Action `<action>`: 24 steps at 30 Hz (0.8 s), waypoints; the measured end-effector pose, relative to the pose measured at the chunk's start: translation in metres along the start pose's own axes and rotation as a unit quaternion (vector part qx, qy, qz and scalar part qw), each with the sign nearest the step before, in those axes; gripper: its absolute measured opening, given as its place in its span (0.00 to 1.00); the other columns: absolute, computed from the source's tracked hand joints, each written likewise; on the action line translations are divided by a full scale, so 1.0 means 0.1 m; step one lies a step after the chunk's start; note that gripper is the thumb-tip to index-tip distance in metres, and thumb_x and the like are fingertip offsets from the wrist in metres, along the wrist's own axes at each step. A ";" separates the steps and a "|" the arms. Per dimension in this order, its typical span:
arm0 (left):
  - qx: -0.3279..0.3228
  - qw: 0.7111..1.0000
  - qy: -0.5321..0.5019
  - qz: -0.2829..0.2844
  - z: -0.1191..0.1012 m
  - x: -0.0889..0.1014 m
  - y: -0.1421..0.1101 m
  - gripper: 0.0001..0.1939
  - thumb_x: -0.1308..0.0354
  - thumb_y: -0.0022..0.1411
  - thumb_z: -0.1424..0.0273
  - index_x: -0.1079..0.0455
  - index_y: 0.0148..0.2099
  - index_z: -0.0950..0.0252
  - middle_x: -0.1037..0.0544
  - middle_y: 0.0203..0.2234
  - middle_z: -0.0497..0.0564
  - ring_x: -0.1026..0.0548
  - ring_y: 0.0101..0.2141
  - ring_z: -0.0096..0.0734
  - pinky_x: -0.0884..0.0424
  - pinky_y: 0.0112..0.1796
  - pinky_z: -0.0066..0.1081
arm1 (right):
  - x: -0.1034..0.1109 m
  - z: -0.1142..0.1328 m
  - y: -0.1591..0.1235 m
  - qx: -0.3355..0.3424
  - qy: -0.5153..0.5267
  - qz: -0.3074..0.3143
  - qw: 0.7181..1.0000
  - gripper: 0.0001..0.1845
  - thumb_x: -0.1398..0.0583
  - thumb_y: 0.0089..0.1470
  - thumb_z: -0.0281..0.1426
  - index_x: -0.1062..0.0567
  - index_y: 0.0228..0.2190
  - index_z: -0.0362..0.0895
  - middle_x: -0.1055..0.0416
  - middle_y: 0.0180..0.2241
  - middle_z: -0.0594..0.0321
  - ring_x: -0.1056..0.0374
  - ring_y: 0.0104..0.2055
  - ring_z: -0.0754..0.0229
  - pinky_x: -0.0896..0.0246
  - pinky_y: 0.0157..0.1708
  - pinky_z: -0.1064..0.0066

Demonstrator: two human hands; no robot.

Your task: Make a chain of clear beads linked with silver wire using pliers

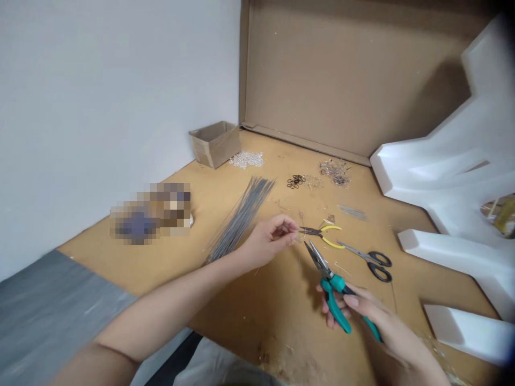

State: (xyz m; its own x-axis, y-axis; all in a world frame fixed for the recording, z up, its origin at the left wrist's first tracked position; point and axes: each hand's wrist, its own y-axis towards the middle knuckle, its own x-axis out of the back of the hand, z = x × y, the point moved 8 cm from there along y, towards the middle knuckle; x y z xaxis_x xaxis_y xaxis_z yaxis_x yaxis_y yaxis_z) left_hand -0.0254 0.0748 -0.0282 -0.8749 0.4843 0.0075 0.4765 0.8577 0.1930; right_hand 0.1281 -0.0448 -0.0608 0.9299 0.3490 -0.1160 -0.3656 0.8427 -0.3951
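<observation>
My left hand [273, 238] is closed in a pinch, with a thin piece of wire [302, 236] showing at its fingertips. My right hand [362, 305] grips needle-nose pliers [329, 280] with teal handles. Their jaws are slightly apart and point up toward my left fingertips, without touching them. Just beyond lie yellow-handled pliers [319, 232] on the table, and scissors [374, 261] with black handles rest to their right. A bundle of straight grey wires [241, 220] spreads out behind my left forearm.
A small cardboard box [215, 145] stands at the back left beside a pile of small clear pieces [247, 159]. Black rings [296, 182] and a tangle of bent wire pieces [336, 172] lie farther back. White molded foam [434, 241] edges the right side. A blurred patch covers something at left.
</observation>
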 end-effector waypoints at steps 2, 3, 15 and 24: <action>-0.015 1.000 0.012 -0.005 -0.01 0.01 -0.01 0.07 0.45 0.56 0.69 0.35 0.37 0.67 0.30 0.26 0.47 0.31 0.28 0.22 0.34 0.32 0.25 | -0.01 -0.01 0.01 -0.004 0.003 0.001 1.000 0.18 0.48 0.55 0.37 0.30 0.44 0.41 0.29 0.35 0.54 0.32 0.33 0.55 0.40 0.35 0.62; -0.019 1.000 0.023 -0.006 -0.01 0.01 -0.01 0.07 0.46 0.57 0.69 0.35 0.36 0.67 0.30 0.27 0.47 0.30 0.29 0.23 0.34 0.33 0.25 | -0.03 -0.01 0.02 -0.006 0.006 0.003 1.000 0.18 0.48 0.55 0.37 0.30 0.44 0.41 0.29 0.35 0.54 0.32 0.33 0.55 0.40 0.35 0.62; -0.184 0.956 0.229 -0.024 -0.21 -0.03 -0.08 0.05 0.50 0.60 0.72 0.34 0.34 0.66 0.29 0.29 0.49 0.31 0.32 0.25 0.35 0.36 0.26 | -0.12 -0.12 0.15 -0.021 0.109 0.046 0.993 0.19 0.50 0.55 0.38 0.29 0.41 0.39 0.29 0.32 0.54 0.31 0.31 0.55 0.39 0.32 0.63; -0.235 0.937 0.258 0.025 -0.25 -0.12 -0.12 0.05 0.53 0.61 0.73 0.36 0.35 0.66 0.29 0.30 0.51 0.32 0.33 0.26 0.35 0.36 0.26 | -0.07 -0.17 0.17 -0.018 0.088 0.029 0.996 0.19 0.49 0.55 0.38 0.29 0.41 0.38 0.28 0.29 0.54 0.31 0.27 0.57 0.39 0.27 0.67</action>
State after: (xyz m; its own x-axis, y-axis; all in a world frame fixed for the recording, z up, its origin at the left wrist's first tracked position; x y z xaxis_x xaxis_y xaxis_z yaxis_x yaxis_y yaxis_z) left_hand -0.0227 0.0540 -0.0065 -0.8359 0.2699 0.4779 0.5331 0.6064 0.5900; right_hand 0.1165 -0.0399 -0.0823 0.9012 0.3160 -0.2966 -0.4197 0.8067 -0.4159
